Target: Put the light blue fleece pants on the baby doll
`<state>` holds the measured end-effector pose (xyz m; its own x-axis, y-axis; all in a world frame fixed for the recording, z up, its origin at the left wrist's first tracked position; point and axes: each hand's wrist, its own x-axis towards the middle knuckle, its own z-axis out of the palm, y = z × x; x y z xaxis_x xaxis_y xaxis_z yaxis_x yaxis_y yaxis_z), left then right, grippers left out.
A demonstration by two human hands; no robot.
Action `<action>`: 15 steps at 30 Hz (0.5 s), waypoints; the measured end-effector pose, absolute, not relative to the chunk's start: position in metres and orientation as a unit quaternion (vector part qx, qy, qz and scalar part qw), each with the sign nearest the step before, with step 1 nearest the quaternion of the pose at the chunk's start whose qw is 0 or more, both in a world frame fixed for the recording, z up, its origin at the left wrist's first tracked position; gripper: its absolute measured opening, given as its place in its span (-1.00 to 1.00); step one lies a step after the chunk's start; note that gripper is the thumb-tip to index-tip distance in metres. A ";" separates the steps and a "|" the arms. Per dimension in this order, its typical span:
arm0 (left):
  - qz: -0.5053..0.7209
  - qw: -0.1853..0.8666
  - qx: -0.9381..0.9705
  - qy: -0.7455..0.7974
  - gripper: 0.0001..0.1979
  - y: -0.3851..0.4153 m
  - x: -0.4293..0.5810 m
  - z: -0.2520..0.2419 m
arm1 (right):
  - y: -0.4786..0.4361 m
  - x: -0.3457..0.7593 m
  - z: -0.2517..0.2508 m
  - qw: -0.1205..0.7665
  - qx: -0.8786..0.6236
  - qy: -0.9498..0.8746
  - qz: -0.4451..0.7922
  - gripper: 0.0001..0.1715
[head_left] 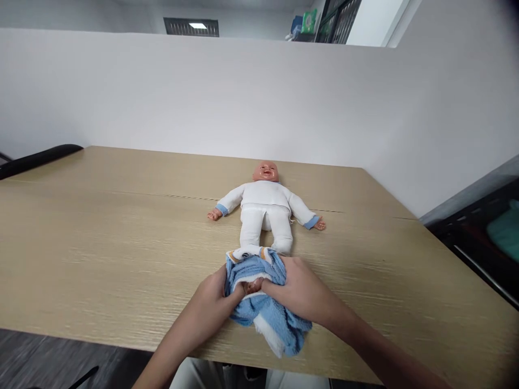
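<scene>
A baby doll (265,208) in a white suit with blue cuffs lies on its back on the wooden table (101,243), head away from me. At its feet lies a bunched blue and white towel (259,302). My left hand (214,300) grips the towel's left side with fingers curled into the cloth. My right hand (302,292) presses on the towel's right side, fingers closed over it. Both thumbs meet in the middle of the cloth, and the towel covers the doll's feet.
A white partition wall (243,97) runs behind the table. A dark chair back (40,156) shows at the far left edge. At the right, past the table's edge, stands a dark shelf (482,237) with something teal in it.
</scene>
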<state>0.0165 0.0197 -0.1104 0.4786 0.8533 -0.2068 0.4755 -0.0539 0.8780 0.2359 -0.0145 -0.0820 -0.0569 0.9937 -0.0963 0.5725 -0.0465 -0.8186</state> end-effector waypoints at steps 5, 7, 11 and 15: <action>0.138 0.430 0.742 0.496 -0.66 0.017 0.023 -0.131 | -0.016 0.236 -0.094 0.250 -0.623 -0.667 0.322 -0.88; 0.142 0.387 0.764 0.496 -0.71 0.016 0.025 -0.142 | -0.021 0.234 -0.095 0.208 -0.646 -0.678 0.283 -0.83; 0.180 0.351 0.789 0.470 -0.79 0.010 0.028 -0.161 | -0.029 0.231 -0.094 0.139 -0.672 -0.678 0.264 -0.63; 0.219 0.357 0.783 0.460 -0.83 0.004 0.029 -0.172 | -0.030 0.234 -0.094 0.183 -0.652 -0.675 0.292 -0.27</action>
<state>0.0287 0.0039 -0.1715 0.4814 0.8764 0.0140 0.5638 -0.3218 0.7607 0.2338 -0.0297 -0.0936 -0.0831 0.9875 -0.1342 0.7734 -0.0211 -0.6336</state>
